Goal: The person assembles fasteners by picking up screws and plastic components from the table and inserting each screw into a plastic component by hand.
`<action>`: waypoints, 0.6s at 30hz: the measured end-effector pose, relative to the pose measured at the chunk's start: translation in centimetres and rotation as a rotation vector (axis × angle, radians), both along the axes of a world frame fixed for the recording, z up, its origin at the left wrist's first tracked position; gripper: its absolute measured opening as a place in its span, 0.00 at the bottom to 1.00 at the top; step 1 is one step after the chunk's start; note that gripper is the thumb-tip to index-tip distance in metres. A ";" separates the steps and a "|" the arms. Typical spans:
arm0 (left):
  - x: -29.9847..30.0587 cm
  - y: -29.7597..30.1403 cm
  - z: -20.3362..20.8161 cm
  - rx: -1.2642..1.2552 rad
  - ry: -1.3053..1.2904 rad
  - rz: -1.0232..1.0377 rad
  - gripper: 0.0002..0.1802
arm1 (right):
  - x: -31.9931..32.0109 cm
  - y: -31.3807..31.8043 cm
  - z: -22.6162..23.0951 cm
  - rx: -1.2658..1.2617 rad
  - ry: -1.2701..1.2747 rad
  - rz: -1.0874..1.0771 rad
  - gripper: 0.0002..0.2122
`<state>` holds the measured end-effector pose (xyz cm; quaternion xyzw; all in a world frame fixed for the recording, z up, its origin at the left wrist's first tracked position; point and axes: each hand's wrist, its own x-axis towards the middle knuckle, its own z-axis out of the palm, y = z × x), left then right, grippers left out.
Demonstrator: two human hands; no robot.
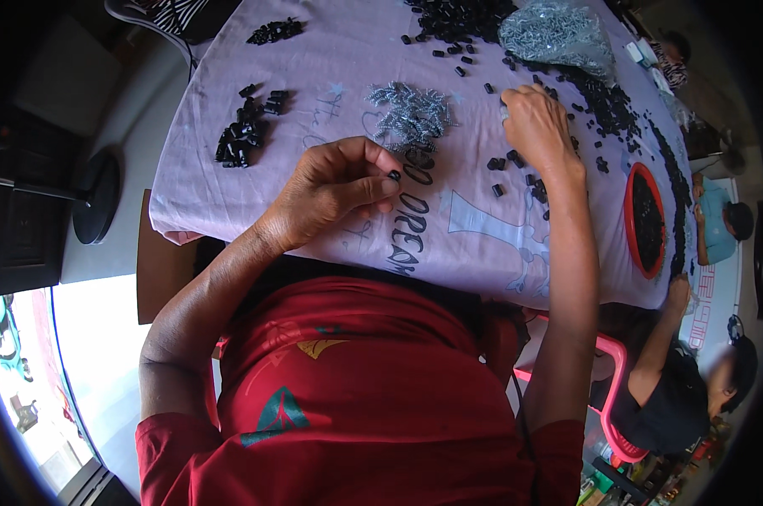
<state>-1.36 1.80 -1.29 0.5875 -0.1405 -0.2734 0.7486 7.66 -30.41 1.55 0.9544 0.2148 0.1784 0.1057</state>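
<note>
My left hand (339, 187) pinches a small black cylindrical cap (394, 175) between thumb and forefinger, just above the near part of the cloth. To its right, my right hand (536, 122) is lowered to the cloth with fingers curled together. Its fingertips are partly hidden, so whatever they grip does not show. Loose black caps (497, 164) lie close below that hand. Between and beyond my hands sits a heap of thin silver spring-like pieces (412, 114). On the left is a pile of shiny black pieces (242, 135).
A pale printed cloth (314, 59) covers the table. Further off lie a smaller black pile (275, 31), a large black heap (461, 18) and a clear bag of silver pieces (558, 38). A red bowl (628, 221) stands right. People (664, 401) sit along the right side.
</note>
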 end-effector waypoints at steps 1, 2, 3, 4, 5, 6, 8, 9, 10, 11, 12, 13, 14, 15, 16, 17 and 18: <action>-0.1 -0.1 0.1 -0.001 0.000 0.006 0.09 | -0.6 0.2 0.2 -0.001 0.000 0.006 0.02; -0.1 -0.2 0.2 -0.011 0.001 0.008 0.09 | -1.2 0.4 0.3 0.001 0.016 -0.004 0.03; -0.1 -0.3 0.2 -0.021 0.002 0.010 0.09 | -1.5 0.6 0.4 0.003 0.033 -0.014 0.03; -0.1 -0.2 0.3 -0.021 0.002 0.013 0.09 | -1.8 0.7 0.3 -0.004 0.004 0.008 0.03; -0.1 -0.2 0.3 -0.016 0.000 0.005 0.09 | -2.0 0.8 0.3 -0.003 0.004 0.011 0.03; -0.2 -0.1 0.3 -0.011 -0.002 -0.003 0.09 | -2.4 1.0 0.4 0.001 0.007 0.016 0.03; -0.1 -0.2 0.3 -0.015 -0.005 -0.002 0.09 | -2.8 1.3 0.4 0.006 0.008 0.021 0.03; -0.1 -0.2 0.3 -0.020 -0.008 -0.003 0.09 | -2.9 1.3 0.3 0.029 -0.002 0.026 0.04; -0.2 -0.2 0.3 -0.018 -0.008 -0.003 0.09 | -3.0 1.4 0.2 0.053 -0.011 0.029 0.04; -0.2 -0.3 0.3 -0.020 -0.017 0.003 0.08 | -3.0 1.5 0.1 0.054 -0.010 0.029 0.04; -0.2 -0.4 0.3 -0.022 -0.026 0.009 0.07 | -2.9 1.6 0.0 0.060 0.001 0.030 0.05; -0.2 -0.4 0.3 -0.022 -0.026 0.008 0.07 | -2.9 1.6 0.0 0.065 0.012 0.031 0.05; -0.2 -0.4 0.3 -0.017 -0.024 0.011 0.07 | -3.0 1.7 0.1 0.065 0.012 0.029 0.05; -0.2 -0.4 0.3 -0.011 -0.023 0.013 0.07 | -3.2 1.8 0.2 0.135 0.035 0.048 0.05; -0.2 -0.4 0.3 -0.012 -0.023 0.017 0.07 | -3.3 2.0 0.4 0.205 0.057 0.073 0.06; -0.2 -0.4 0.3 0.009 -0.019 0.020 0.09 | -3.5 2.2 0.5 0.204 0.058 0.076 0.06; -0.2 -0.5 0.4 0.031 -0.015 0.021 0.11 | -3.8 2.4 0.7 0.365 0.115 0.105 0.06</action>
